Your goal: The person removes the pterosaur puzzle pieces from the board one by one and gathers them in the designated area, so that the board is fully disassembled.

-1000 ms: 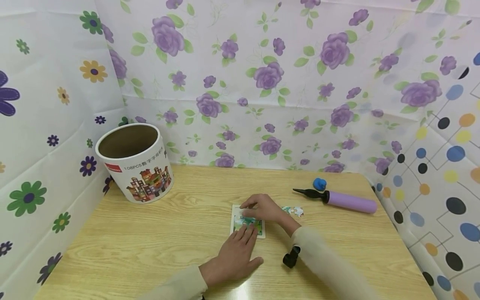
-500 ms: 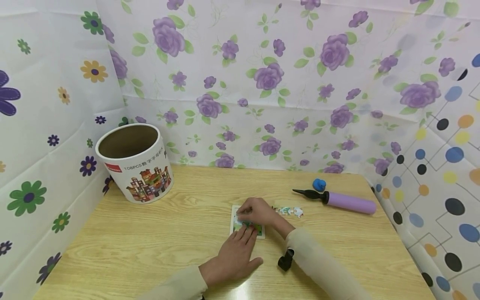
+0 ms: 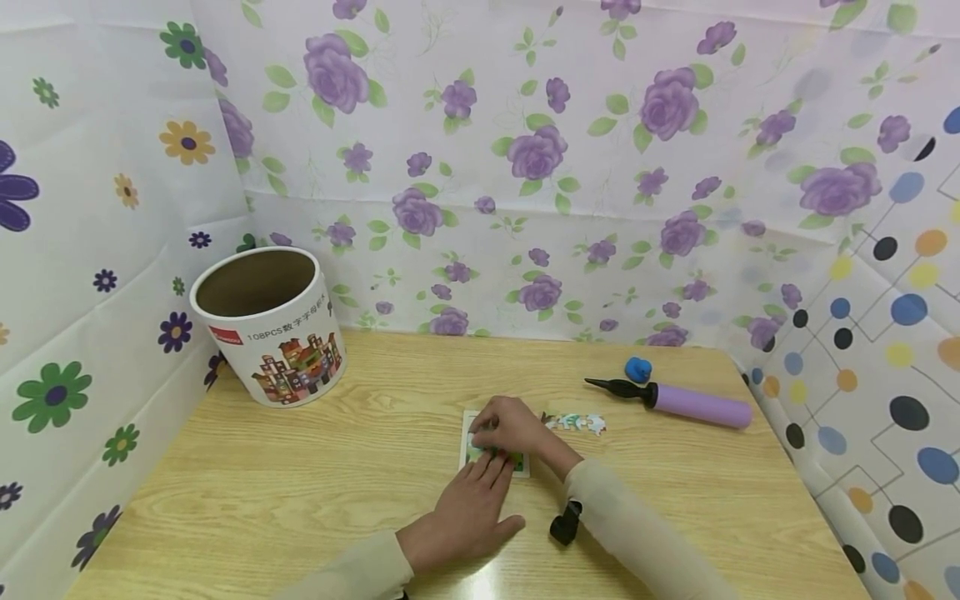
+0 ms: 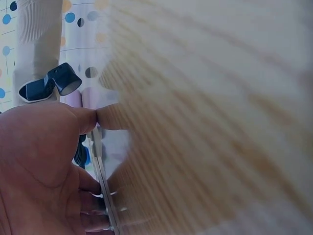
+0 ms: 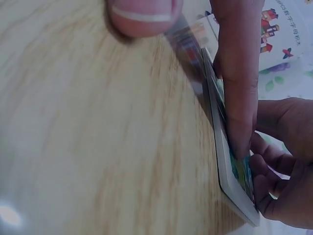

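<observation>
A small white-framed jigsaw puzzle [image 3: 468, 423] with a green and blue picture lies flat on the table, partly covered by both hands. My left hand [image 3: 468, 508] rests with straight fingers on its lower part, thumb spread to the side on the table. Over the puzzle's upper part is my right hand [image 3: 513, 425], fingers bent down and seeming to pinch a puzzle piece, which the fingers largely hide. In the right wrist view, the right hand [image 5: 293, 181] has its bent fingertips against the puzzle surface, close beside a left finger [image 5: 239, 88].
Several loose puzzle pieces [image 3: 577, 422] lie in a row right of the puzzle. Behind them are a purple hand pump [image 3: 697, 405] with a black nozzle and a blue toy duck [image 3: 638, 369]. A large white bucket [image 3: 270, 333] stands at the back left.
My right hand has moved slightly down and left over the puzzle, uncovering more of the loose row. Its fingers have drawn together. The left hand has stayed in place.
</observation>
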A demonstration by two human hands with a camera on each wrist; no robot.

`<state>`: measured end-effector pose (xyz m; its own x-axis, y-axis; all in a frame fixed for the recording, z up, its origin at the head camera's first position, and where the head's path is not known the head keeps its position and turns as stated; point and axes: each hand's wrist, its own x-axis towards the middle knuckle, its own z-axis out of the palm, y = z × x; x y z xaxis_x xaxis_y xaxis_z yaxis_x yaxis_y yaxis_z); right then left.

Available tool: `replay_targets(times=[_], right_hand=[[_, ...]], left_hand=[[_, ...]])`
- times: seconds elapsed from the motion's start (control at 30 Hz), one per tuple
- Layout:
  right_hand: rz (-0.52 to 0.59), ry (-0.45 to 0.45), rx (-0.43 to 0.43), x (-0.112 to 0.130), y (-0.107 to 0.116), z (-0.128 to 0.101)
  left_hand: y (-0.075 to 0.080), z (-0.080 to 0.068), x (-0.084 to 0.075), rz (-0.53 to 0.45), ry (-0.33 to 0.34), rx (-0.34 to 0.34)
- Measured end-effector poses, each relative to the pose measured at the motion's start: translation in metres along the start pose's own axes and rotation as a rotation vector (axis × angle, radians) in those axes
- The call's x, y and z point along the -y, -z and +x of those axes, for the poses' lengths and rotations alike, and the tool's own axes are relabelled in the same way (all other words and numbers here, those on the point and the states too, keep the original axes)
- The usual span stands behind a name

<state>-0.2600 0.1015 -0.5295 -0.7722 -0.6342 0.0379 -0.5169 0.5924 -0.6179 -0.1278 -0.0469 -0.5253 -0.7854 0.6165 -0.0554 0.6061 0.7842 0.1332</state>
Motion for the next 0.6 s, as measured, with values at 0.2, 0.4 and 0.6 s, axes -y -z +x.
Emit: replay_targets(times=[0.2, 0.4, 0.6], right_hand=[[0.072, -0.051, -0.009, 0.0025, 0.0007, -0.0013], [0.082, -0.071, -0.011, 0.0016, 0.0009, -0.0007], [0.089, -0.042, -0.014, 0.0003, 0.0026, -0.0006]], left_hand=[[0.0, 0.0007, 0.0016, -0.015, -0.013, 0.009], [0.0027, 0.0024, 0.0014, -0.012, 0.003, 0.043], [0.0058, 0.0032, 0.001, -0.043, 0.021, 0.073]])
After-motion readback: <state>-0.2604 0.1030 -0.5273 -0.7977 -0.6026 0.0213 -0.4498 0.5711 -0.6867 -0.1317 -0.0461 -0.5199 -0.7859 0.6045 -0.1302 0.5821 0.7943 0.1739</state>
